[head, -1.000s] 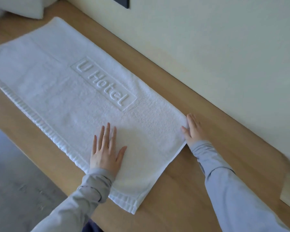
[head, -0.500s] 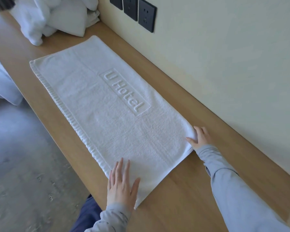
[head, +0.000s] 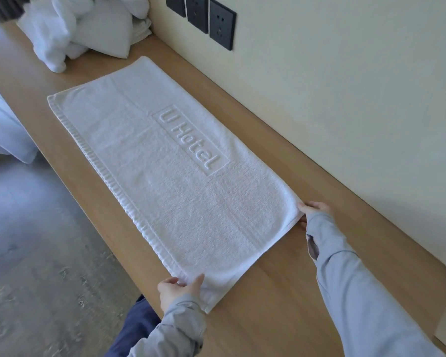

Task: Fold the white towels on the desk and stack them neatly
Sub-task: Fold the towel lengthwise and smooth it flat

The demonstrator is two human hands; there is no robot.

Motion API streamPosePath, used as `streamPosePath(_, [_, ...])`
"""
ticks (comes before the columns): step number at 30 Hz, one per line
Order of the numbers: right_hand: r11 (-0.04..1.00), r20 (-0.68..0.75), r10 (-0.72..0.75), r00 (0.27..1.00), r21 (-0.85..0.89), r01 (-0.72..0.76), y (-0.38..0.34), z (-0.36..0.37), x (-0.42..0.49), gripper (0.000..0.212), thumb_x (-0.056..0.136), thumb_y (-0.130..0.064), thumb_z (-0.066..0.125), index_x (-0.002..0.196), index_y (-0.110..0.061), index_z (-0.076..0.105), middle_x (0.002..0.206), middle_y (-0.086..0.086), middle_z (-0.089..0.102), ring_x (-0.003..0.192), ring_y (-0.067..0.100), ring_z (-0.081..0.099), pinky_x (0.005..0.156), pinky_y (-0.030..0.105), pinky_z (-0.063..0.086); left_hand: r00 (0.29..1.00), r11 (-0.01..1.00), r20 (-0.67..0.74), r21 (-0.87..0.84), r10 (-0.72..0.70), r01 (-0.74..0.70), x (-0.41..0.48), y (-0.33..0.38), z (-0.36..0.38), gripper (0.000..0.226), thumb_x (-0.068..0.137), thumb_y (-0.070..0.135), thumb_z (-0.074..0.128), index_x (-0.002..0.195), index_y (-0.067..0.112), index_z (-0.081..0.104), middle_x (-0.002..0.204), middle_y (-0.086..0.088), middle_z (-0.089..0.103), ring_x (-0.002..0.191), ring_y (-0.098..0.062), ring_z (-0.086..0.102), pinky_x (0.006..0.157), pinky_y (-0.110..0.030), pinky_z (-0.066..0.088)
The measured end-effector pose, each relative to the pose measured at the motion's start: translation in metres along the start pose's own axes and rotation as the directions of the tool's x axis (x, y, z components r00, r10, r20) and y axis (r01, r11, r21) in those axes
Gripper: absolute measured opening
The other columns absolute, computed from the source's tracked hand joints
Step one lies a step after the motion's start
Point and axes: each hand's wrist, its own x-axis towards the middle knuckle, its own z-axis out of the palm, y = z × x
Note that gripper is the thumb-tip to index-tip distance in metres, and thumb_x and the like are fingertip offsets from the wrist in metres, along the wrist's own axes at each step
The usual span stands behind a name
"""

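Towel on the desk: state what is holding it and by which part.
The white towel is held at its near end: the left hand pinches the front-edge corner, and the right hand grips the wall-side corner.

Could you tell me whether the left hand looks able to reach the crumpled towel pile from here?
Probably not: the left hand pinches a near corner of the flat towel, and the pile lies beyond its far end. Nothing blocks the way, though.
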Motion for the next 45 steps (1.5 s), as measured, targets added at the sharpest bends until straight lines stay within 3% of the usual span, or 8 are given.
streamPosePath(5, [0.989,0.086,0.081,0.993,0.118,-0.091,-0.003,0.001,0.010,0.043,0.084,-0.006,0.068,0.125,-0.005,0.055,0.130,0.017,0.056,0.115,0.031,0.056,0.100,0.034,0.045,0.996,0.995,0.091,0.099,-0.025,0.016,-0.003,-0.008,-0.003,0.044,0.071,0.029,0.077,0.057,0.012,0.040,0.051,-0.002,0.044,0.049,-0.017,0.041,0.049,-0.025,0.030])
streamPosePath(11, [0.998,-0.106,-0.062,0.992,-0.008,0.061,0.005,-0.009,0.005,0.009,0.079,-0.004,0.072,0.088,-0.006,0.071,0.080,0.008,0.069,0.068,0.021,0.062,0.047,0.016,0.049,0.992,0.989,0.113,0.126,0.060,-0.074,0.006,-0.022,-0.012,0.037,0.072,0.026,0.077,0.058,0.010,0.046,0.056,-0.007,0.055,0.058,-0.023,0.053,0.062,-0.030,0.044])
streamPosePath(14, [0.974,-0.135,-0.117,0.984,-0.209,0.087,0.005,-0.013,0.009,0.013,0.085,-0.005,0.063,0.074,-0.013,0.063,0.072,0.006,0.063,0.068,0.024,0.059,0.070,0.041,0.058,0.993,0.975,0.101,0.209,0.057,-0.077,0.010,-0.020,-0.011,0.036,0.071,0.028,0.077,0.060,0.012,0.047,0.059,-0.005,0.054,0.058,-0.022,0.050,0.063,-0.028,0.041])
streamPosePath(24, [0.899,0.011,-0.256,0.967,-0.364,0.243,-0.009,-0.001,-0.005,0.021,0.084,-0.027,0.068,0.095,-0.014,0.055,0.084,0.002,0.060,0.073,0.023,0.058,0.065,0.031,0.046,0.994,0.946,0.074,0.309,0.077,-0.096,0.003,-0.019,-0.004,0.040,0.064,0.033,0.082,0.083,0.014,0.052,0.074,0.001,0.055,0.066,-0.016,0.051,0.055,-0.027,0.036])
streamPosePath(30, [0.986,0.041,-0.015,0.999,-0.165,0.022,0.009,-0.008,-0.011,0.038,0.078,-0.029,0.075,0.103,-0.014,0.052,0.069,0.008,0.065,0.060,0.021,0.062,0.051,0.032,0.051,0.990,0.955,0.135,0.285,0.045,-0.082,0.006,-0.026,-0.005,0.033,0.060,0.026,0.084,0.077,0.012,0.060,0.077,-0.006,0.069,0.076,-0.026,0.066,0.079,-0.037,0.054])
streamPosePath(37, [0.973,0.071,-0.005,0.997,0.230,-0.012,0.020,-0.005,-0.007,0.044,0.074,0.009,0.072,0.113,-0.006,0.057,0.103,0.017,0.064,0.086,0.031,0.065,0.092,0.043,0.052,0.989,0.965,0.147,0.260,-0.008,-0.031,0.008,-0.026,-0.005,0.029,0.059,0.019,0.085,0.077,0.009,0.063,0.071,-0.007,0.070,0.074,-0.025,0.068,0.076,-0.035,0.055])
streamPosePath(42, [0.967,-0.013,-0.160,0.987,-0.205,0.154,0.019,-0.003,-0.011,0.046,0.078,-0.003,0.071,0.120,-0.004,0.053,0.077,0.001,0.059,0.070,0.021,0.059,0.068,0.030,0.050,0.991,0.957,0.131,0.289,0.002,-0.040,0.002,-0.022,-0.007,0.033,0.062,0.022,0.083,0.081,0.010,0.059,0.071,-0.002,0.066,0.071,-0.019,0.063,0.068,-0.029,0.048])
streamPosePath(45, [0.910,0.006,-0.218,0.976,-0.361,0.205,0.007,-0.004,-0.011,0.051,0.080,-0.005,0.068,0.127,-0.009,0.048,0.110,0.005,0.058,0.093,0.022,0.055,0.081,0.029,0.041,0.997,0.969,0.082,0.244,0.012,-0.032,0.001,-0.021,-0.010,0.045,0.060,0.018,0.085,0.089,0.010,0.052,0.081,-0.004,0.059,0.074,-0.019,0.053,0.070,-0.029,0.038])
